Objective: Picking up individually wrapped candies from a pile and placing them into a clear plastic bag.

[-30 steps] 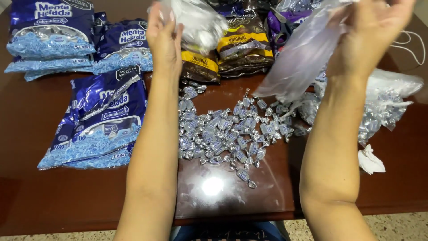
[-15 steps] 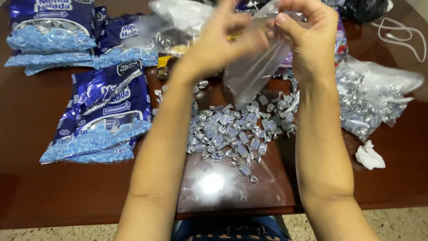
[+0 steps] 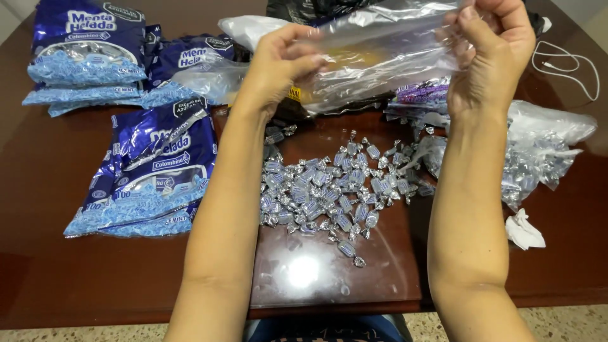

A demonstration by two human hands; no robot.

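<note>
Both hands hold a clear plastic bag [image 3: 380, 60] stretched flat between them above the table. My left hand [image 3: 278, 66] pinches its left edge. My right hand [image 3: 491, 47] pinches its upper right corner. Below the bag lies a loose heap of silver-and-blue wrapped candies [image 3: 335, 187] on the dark brown table [image 3: 63, 278].
Blue candy bags lie at the left [image 3: 155, 174] and far left [image 3: 85, 47]. A clear bag filled with wrapped candies [image 3: 538, 155] sits at the right, a crumpled white paper [image 3: 522, 231] near it. A white cable [image 3: 567, 66] lies at the far right. Dark packets sit behind the held bag.
My hands came together from apart, then spread again, pulling the clear bag flat and wide between them. The view shifted slightly.
</note>
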